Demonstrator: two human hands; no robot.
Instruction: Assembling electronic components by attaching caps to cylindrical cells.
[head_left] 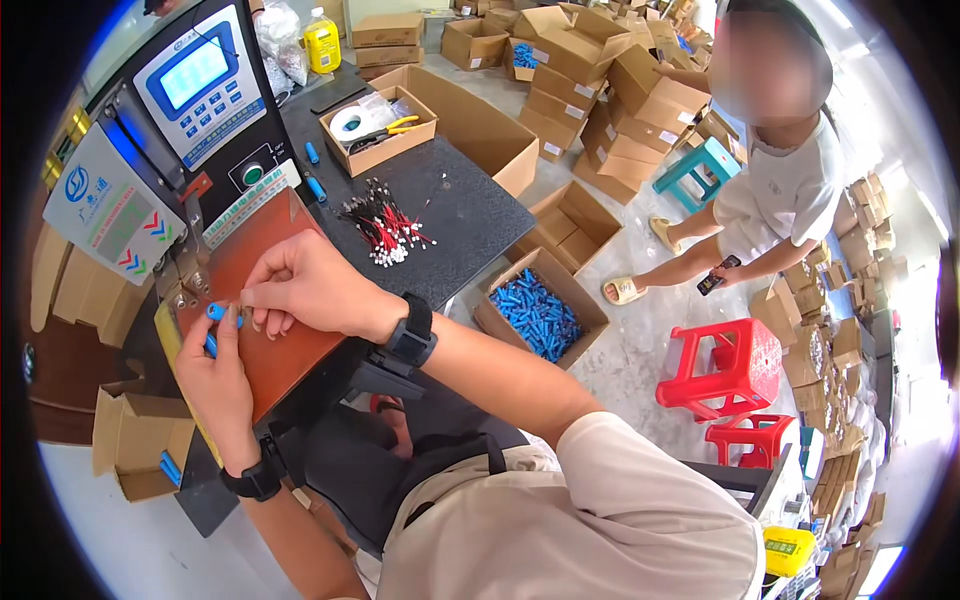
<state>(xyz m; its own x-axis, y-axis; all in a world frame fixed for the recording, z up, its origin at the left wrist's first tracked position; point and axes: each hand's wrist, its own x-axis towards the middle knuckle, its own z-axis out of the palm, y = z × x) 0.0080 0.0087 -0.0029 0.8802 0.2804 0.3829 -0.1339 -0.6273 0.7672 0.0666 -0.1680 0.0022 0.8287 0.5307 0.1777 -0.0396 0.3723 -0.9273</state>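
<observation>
I am holding a small blue cylinder cell (215, 311) up at the metal head of the welding machine (190, 283), at the far-left edge of the brown work plate (285, 345). My left hand (213, 385) is cupping it from below, its grip closed around the blue cell, with what looks like a second blue piece showing lower in the palm. My right hand (300, 287) is pinching in from above, fingertips pressed together at the same cell; I cannot tell whether a wire lies between them.

I am judging this as mid-run work: one cell is sitting at the head now, while a bundle of red and black leads (385, 222) is lying untouched on the dark counter (470, 215), and an open carton of blue cells (540, 315) on the floor is looking well filled, so plenty seems left.

Nearby, a shallow box with a tape roll and yellow-handled pliers (380, 128) is sitting further back. Another person is sitting on a teal stool (700, 165), well apart, and two red stools (725, 365) are standing to my right. Nothing is blocking my hands.
</observation>
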